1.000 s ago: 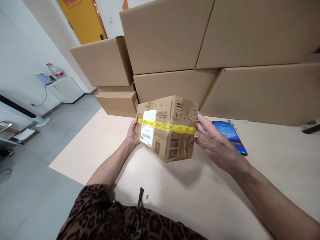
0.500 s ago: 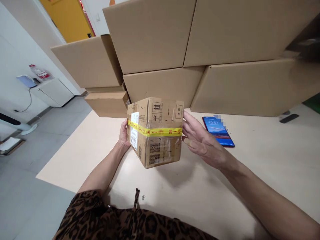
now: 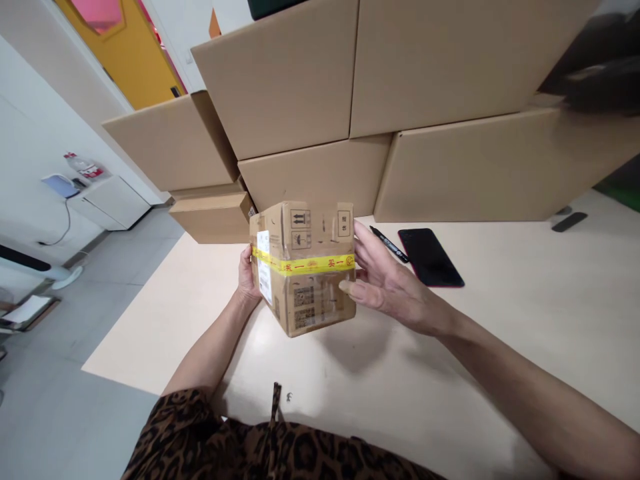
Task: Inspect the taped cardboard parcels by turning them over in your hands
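Observation:
A small cardboard box point(image 3: 320, 300) with yellow tape around it and a white label is held above the pale table point(image 3: 400, 393). My left hand point(image 3: 247, 275) grips its left side, with the fingers mostly hidden behind it. On the right side, my right hand point(image 3: 395, 287) is against the box, its thumb on the near face and the other fingers reaching along the side. Right of that hand lie a black marker point(image 3: 389, 244) and a phone point(image 3: 431, 259) with a dark screen.
Large cardboard boxes point(image 3: 290, 87) are stacked along the table's back. A flatter box point(image 3: 213, 220) sits at the back left. A small dark object point(image 3: 570, 222) lies at the back right. Beyond the table's left edge stands a white cabinet point(image 3: 117, 203) on the floor.
The view has shifted slightly. My right thumb has come onto the box's near face. The phone's lit screen has gone dark, and the marker beside it now shows.

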The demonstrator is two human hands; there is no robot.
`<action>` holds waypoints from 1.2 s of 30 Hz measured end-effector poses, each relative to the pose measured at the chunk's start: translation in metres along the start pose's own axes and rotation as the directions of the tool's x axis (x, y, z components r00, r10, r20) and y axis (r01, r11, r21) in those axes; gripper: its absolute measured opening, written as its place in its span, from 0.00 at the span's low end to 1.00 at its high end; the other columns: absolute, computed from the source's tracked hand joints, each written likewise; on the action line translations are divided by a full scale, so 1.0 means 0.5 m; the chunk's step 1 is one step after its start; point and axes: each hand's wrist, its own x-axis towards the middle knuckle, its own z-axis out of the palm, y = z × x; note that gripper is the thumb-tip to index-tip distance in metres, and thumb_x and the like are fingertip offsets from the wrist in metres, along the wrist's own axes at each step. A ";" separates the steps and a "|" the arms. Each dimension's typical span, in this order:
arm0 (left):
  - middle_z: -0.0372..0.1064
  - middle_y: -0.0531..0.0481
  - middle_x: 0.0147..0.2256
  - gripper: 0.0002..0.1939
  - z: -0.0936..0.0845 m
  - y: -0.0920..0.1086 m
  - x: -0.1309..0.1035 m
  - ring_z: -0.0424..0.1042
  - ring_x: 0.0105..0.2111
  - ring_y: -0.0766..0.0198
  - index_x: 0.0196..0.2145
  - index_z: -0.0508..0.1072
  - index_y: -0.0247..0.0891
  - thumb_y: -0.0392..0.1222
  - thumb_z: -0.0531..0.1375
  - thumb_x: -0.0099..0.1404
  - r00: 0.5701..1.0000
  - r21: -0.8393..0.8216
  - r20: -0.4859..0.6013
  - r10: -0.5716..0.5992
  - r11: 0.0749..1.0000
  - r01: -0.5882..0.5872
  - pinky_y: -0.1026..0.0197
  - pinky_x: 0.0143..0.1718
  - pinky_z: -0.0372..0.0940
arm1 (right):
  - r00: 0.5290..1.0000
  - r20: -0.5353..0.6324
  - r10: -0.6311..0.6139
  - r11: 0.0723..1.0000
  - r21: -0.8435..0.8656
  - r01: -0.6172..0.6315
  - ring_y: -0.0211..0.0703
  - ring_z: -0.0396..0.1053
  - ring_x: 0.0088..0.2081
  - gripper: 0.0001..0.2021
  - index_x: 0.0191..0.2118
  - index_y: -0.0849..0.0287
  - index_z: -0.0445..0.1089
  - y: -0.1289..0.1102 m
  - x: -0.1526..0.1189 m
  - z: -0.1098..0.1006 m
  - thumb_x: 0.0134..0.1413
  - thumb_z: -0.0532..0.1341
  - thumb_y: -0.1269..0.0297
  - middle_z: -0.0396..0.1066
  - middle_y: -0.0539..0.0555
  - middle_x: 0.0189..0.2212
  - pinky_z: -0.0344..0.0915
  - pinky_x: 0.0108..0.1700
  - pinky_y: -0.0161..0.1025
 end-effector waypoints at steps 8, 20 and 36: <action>0.88 0.48 0.42 0.13 0.084 -0.009 -0.005 0.84 0.57 0.45 0.44 0.83 0.40 0.47 0.70 0.65 0.960 0.123 -0.037 0.278 0.955 -0.271 0.49 0.64 0.75 | 0.935 -0.342 0.093 0.996 0.034 -0.086 0.65 0.41 0.83 0.67 0.84 0.46 0.30 0.066 0.028 -0.066 0.54 0.76 0.42 0.40 0.63 0.84 0.44 0.81 0.70; 0.79 0.45 0.62 0.23 0.123 -0.009 -0.049 0.74 0.66 0.45 0.57 0.82 0.45 0.59 0.67 0.71 0.949 0.233 0.106 0.296 0.921 -0.313 0.49 0.65 0.70 | 0.818 -0.526 0.234 0.929 0.368 -0.029 0.65 0.77 0.65 0.33 0.64 0.49 0.73 0.122 0.051 -0.113 0.54 0.69 0.42 0.84 0.56 0.56 0.75 0.66 0.68; 0.66 0.44 0.74 0.40 0.149 -0.021 -0.101 0.77 0.58 0.44 0.64 0.80 0.48 0.59 0.79 0.56 0.917 0.244 0.357 0.178 0.930 -0.275 0.51 0.54 0.72 | 0.772 -0.580 0.261 0.889 0.456 0.042 0.58 0.79 0.64 0.19 0.50 0.44 0.80 0.165 0.028 -0.162 0.62 0.66 0.40 0.87 0.49 0.49 0.76 0.66 0.66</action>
